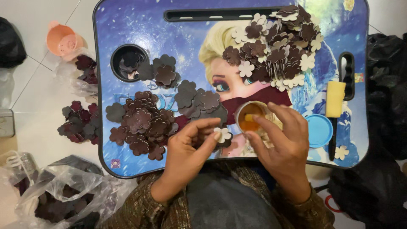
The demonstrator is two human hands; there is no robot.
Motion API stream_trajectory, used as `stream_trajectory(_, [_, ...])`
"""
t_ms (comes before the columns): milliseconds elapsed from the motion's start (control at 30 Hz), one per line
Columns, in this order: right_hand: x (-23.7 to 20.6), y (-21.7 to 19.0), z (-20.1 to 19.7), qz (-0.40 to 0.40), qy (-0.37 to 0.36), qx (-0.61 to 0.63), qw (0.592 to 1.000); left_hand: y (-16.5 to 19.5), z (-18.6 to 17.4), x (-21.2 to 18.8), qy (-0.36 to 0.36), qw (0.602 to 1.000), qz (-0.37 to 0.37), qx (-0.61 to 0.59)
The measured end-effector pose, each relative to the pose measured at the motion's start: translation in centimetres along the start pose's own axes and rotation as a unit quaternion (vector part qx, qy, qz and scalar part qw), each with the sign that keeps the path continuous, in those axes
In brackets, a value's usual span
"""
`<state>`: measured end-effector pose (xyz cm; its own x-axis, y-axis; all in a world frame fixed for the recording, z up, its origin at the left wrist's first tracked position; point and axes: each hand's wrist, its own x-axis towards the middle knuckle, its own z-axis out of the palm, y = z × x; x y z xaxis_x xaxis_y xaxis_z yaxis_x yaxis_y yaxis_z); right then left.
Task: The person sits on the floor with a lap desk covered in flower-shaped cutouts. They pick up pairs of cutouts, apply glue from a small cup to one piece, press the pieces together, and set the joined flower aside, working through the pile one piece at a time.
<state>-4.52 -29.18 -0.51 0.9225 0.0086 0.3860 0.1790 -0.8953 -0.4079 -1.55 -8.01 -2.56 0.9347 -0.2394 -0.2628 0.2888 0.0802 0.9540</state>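
Note:
My left hand (193, 146) pinches a small flower-shaped cutout (223, 135), cream on its upper face with a dark layer beneath, at the near middle of a blue lap tray (127, 25). My right hand (282, 142) is beside it, with a finger dipping into a small round pot of orange paste (249, 118) that stands on the tray. A heap of dark brown flower cutouts (146, 121) lies left of my left hand. A larger heap of mixed brown and cream flower cutouts (275, 46) lies at the far right.
A blue round lid (319, 130) and a yellow sponge (335, 99) rest at the tray's right. The tray's cup hole (128, 62) holds dark pieces. On the floor to the left are more flower cutouts (78, 123), plastic bags (55, 186) and a pink cup (63, 40).

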Motion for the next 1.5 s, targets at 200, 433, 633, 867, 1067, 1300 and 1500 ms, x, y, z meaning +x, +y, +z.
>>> stream_trajectory(200, [0.1,0.2,0.7,-0.041,-0.004,-0.046,0.998,-0.5,-0.5,0.2,-0.008,0.999,-0.028,-0.038])
stream_trajectory(433, [-0.1,0.5,1.4,-0.042,-0.014,-0.049,0.998,-0.7,-0.8,0.4,-0.003,0.999,-0.035,-0.023])
stream_trajectory(633, [-2.2,0.3,0.2,-0.039,0.057,-0.044,0.997,-0.9,-0.8,0.6,0.009,1.000,-0.014,-0.020])
stream_trajectory(867, [-4.2,0.3,0.6,-0.039,0.042,-0.046,0.997,-0.8,-0.6,0.5,0.004,0.999,-0.028,-0.020])
stream_trajectory(1067, [-4.7,0.4,0.6,-0.062,0.032,-0.066,0.995,-0.4,-0.3,0.3,-0.015,0.999,-0.029,-0.035])
stream_trajectory(1300, [-4.2,-1.1,-2.0,0.009,0.014,0.228,0.974,0.4,0.0,-0.2,-0.033,0.999,-0.021,-0.011])
stream_trajectory(1500, [-3.6,-3.0,-1.7,0.013,0.014,0.172,0.985,0.8,0.4,-0.7,-0.061,0.997,-0.034,-0.032])
